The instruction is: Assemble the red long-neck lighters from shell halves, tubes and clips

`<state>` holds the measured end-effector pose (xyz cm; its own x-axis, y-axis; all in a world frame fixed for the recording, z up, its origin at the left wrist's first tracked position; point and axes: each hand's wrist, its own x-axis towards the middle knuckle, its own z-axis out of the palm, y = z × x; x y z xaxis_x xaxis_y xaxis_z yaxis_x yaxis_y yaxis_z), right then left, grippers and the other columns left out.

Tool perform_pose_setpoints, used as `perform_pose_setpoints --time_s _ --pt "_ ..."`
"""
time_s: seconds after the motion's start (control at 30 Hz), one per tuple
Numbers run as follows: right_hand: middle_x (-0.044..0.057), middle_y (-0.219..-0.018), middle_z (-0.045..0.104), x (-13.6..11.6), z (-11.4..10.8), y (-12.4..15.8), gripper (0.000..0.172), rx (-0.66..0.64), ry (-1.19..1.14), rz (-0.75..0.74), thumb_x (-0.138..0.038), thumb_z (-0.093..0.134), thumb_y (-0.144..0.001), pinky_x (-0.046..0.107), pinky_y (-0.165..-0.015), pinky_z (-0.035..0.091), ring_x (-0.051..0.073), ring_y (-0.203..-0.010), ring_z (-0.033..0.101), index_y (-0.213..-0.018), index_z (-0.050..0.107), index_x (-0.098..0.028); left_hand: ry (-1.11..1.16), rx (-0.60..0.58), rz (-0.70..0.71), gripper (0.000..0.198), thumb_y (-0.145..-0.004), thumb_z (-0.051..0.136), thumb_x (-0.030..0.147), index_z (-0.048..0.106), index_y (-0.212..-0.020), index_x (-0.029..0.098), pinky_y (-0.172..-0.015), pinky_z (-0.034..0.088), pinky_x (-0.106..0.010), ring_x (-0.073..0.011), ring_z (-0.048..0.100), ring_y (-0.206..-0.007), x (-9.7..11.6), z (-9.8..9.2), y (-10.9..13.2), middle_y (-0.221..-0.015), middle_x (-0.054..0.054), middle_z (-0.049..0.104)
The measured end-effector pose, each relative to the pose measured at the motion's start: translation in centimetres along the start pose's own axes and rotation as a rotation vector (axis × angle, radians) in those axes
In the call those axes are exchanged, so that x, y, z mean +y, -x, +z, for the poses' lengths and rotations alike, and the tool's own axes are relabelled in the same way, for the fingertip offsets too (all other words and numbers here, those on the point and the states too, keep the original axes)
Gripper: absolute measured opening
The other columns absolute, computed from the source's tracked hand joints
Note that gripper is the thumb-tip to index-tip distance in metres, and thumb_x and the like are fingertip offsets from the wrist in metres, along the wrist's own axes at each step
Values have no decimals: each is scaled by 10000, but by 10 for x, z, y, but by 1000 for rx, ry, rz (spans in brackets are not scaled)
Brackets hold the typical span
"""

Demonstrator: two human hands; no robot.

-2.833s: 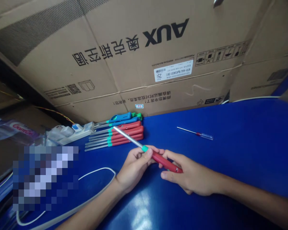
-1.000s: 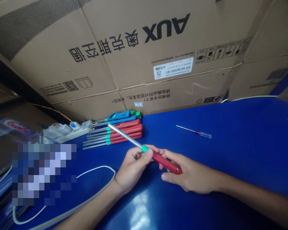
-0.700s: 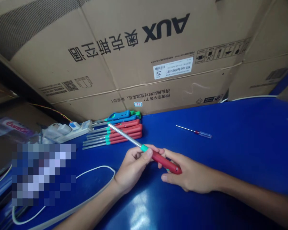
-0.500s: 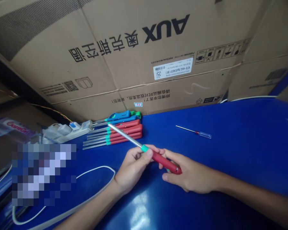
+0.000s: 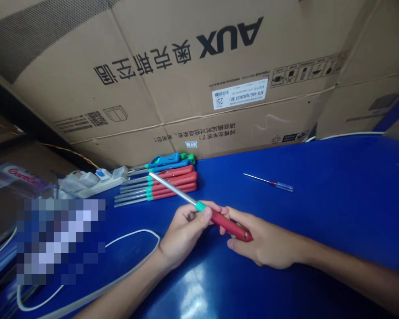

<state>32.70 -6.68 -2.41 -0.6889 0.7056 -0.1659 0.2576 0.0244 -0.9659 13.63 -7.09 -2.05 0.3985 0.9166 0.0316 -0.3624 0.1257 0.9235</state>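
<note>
Both my hands hold a red gas lighter [image 5: 228, 224] above the blue table. Its silver barrel points up and to the left, with a green collar where barrel meets handle. My left hand [image 5: 188, 232] grips it near the collar, thumb on top. My right hand [image 5: 267, 239] is closed around the handle's rear end; its fingers are partly hidden beneath. Behind, several red lighters [image 5: 173, 180] lie side by side with blue lighters [image 5: 166, 160], barrels to the left. A screwdriver [image 5: 279, 185] with a clear handle lies to the right.
A large cardboard box [image 5: 186, 102] stands along the back of the blue table [image 5: 335, 199]. At left lie a white power strip [image 5: 103, 184] with plugs and a looped white cable [image 5: 142, 231]. A blurred patch covers part of the left side.
My right thumb has shifted slightly to the right under the handle. The lighter and my left hand stay almost where they were.
</note>
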Motion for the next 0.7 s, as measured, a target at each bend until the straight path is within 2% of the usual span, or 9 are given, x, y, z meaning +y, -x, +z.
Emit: perform_pose_setpoints --time_s 0.17,0.27,0.33,0.4,0.47,0.53,0.6,0.7 --pt "-22 -842 550 2 1 -1 657 -7 -6 41 -123 537 -848 139 -371 353 15 -423 415 -1440 301 -283 4 -13 5 194 -870 654 319 730 -957 164 -759 468 -308 -177 649 -764 0 0 -1 -911 -85 716" --pt "-56 -738 521 4 -1 -1 708 -37 -63 85 -162 532 -864 139 -346 337 29 -398 408 -1474 203 -303 19 20 8 189 -850 679 325 735 -931 163 -742 471 -298 -173 646 -756 -1 -1 -1 -916 -84 718" --pt "-98 -612 460 4 -3 -2 715 -77 -120 101 -181 556 -855 136 -337 320 44 -378 404 -1468 205 -288 15 59 5 198 -832 699 335 737 -919 162 -737 473 -288 -169 645 -757 -2 -2 -2 -908 -82 721" --pt "-126 -539 418 3 -5 -4 680 -121 -206 100 -168 596 -820 135 -348 326 44 -361 392 -1418 284 -261 6 103 1 218 -812 720 355 738 -908 160 -756 477 -283 -168 647 -771 -3 -3 -2 -890 -79 725" --pt "-113 -560 489 3 -7 -6 592 -166 -313 81 -158 630 -784 141 -367 356 38 -362 416 -1316 381 -229 -6 163 4 248 -783 744 381 741 -881 153 -781 483 -278 -168 650 -783 -4 -4 -2 -857 -75 729" --pt "-54 -676 603 5 -10 -9 523 -190 -408 52 -193 674 -761 162 -386 403 54 -399 495 -1224 430 -214 -28 235 11 286 -744 773 404 746 -842 137 -771 493 -265 -165 652 -774 -4 -4 -2 -812 -75 730" --pt "3 -790 657 9 -14 -12 520 -173 -481 20 -248 719 -739 197 -407 452 94 -466 579 -1183 451 -211 -48 309 22 319 -703 801 415 746 -807 118 -728 507 -253 -159 653 -731 -2 -4 -3 -780 -79 730" --pt "43 -834 681 14 -22 -14 523 -108 -542 -26 -275 752 -718 253 -495 519 140 -567 651 -1161 490 -180 -32 412 47 344 -661 826 420 740 -784 110 -652 526 -251 -150 651 -661 2 -6 -5 -773 -79 734"
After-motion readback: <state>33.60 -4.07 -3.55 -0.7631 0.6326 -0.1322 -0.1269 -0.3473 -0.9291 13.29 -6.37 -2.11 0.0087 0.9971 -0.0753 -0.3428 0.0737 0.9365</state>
